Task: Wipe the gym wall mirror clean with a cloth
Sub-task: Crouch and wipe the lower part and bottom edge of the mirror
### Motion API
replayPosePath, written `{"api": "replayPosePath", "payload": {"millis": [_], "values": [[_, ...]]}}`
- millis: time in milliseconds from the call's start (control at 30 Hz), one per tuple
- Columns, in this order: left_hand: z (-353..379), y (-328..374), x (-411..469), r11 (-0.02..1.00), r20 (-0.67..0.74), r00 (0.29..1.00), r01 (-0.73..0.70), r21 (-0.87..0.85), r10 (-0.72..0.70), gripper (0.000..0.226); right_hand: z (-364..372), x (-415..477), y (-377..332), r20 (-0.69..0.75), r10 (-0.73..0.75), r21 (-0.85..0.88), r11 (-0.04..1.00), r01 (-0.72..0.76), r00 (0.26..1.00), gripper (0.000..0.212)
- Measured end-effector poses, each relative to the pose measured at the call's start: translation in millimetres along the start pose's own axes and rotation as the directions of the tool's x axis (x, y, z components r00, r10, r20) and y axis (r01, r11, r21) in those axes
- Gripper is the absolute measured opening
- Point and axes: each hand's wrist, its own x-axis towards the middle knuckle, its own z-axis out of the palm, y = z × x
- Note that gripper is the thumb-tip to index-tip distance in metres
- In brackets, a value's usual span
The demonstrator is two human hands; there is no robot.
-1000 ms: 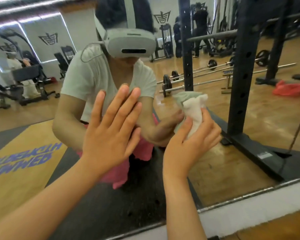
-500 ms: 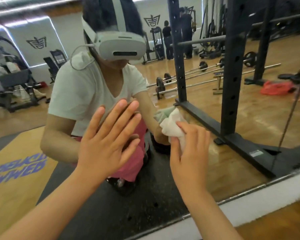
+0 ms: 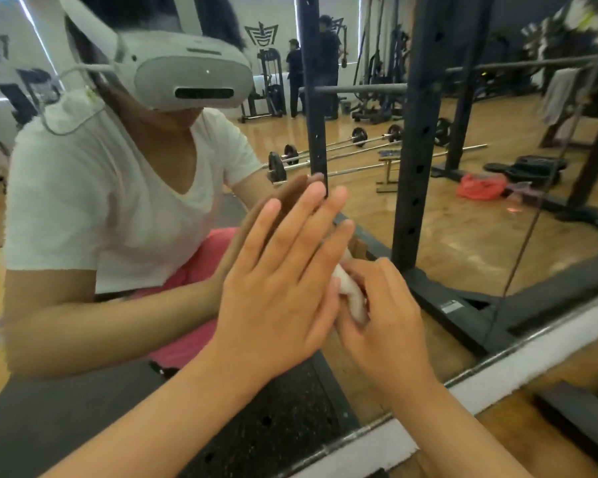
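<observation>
While the left hand (image 3: 283, 281) lay flat on the mirror (image 3: 497, 219), fingers straight, holding nothing, the right hand (image 3: 384, 315) curled round the bunched cloth (image 3: 351, 294). Cloth low on the mirror, just right of the left palm; free mirror lay rightward, the likely stroke direction.

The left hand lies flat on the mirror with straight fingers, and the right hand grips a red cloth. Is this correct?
Not quite. In the head view the cloth is white, not red. The left hand does lie flat on the mirror with straight fingers, and the right hand grips the cloth.
</observation>
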Motion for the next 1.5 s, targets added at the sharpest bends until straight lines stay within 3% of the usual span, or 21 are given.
{"api": "replayPosePath", "payload": {"millis": [167,300,400,600,700,867,967,1100,1233,1333,1400,1500], "values": [[23,5,6,0.949,0.089,0.996,-0.006,0.316,-0.023,0.071,-17,16,43,0.011,-0.004,-0.142,0.990,0.005,1.000,0.025],[30,4,2,0.921,0.043,0.999,0.009,0.389,-0.028,0.076,-22,14,67,-0.177,0.155,-0.130,0.975,-0.179,0.972,0.026],[30,3,2,0.927,0.031,0.999,0.011,0.374,-0.025,0.076,-17,6,66,-0.250,0.205,-0.112,0.965,-0.239,0.946,0.023],[30,7,2,0.945,-0.006,1.000,0.024,0.327,-0.024,0.071,2,-15,45,-0.085,-0.026,-0.146,0.989,0.014,0.996,0.016],[31,7,2,0.944,-0.020,0.999,0.030,0.329,-0.025,0.073,-2,-13,60,-0.116,-0.071,-0.181,0.982,0.049,0.991,0.019],[29,12,5,0.961,-0.059,0.995,0.091,0.261,-0.078,0.067,-33,0,103,-0.285,0.245,-0.036,0.963,-0.266,0.927,0.019],[30,37,15,0.982,-0.096,0.985,0.155,0.112,-0.144,0.053,-54,8,134,-0.343,0.246,-0.072,0.955,-0.286,0.906,0.022],[47,77,39,0.995,-0.063,0.995,0.084,0.053,-0.081,0.057,-58,13,143,-0.420,0.366,0.065,0.925,-0.375,0.831,0.019],[69,93,53,0.995,0.007,0.999,0.050,0.082,-0.051,0.061,-31,2,113,-0.370,0.313,0.104,0.949,-0.296,0.875,0.018],[82,94,50,0.985,0.007,0.999,0.043,0.164,-0.045,0.060,-30,-4,117,-0.321,0.185,-0.020,0.979,-0.202,0.929,0.022],[87,92,46,0.982,-0.006,1.000,0.027,0.188,-0.026,0.062,-41,1,132,-0.339,0.176,-0.055,0.977,-0.207,0.924,0.021],[91,93,45,0.978,-0.017,1.000,0.018,0.210,-0.015,0.062,-62,9,153,-0.388,0.510,0.199,0.860,-0.470,0.768,0.014]]}}
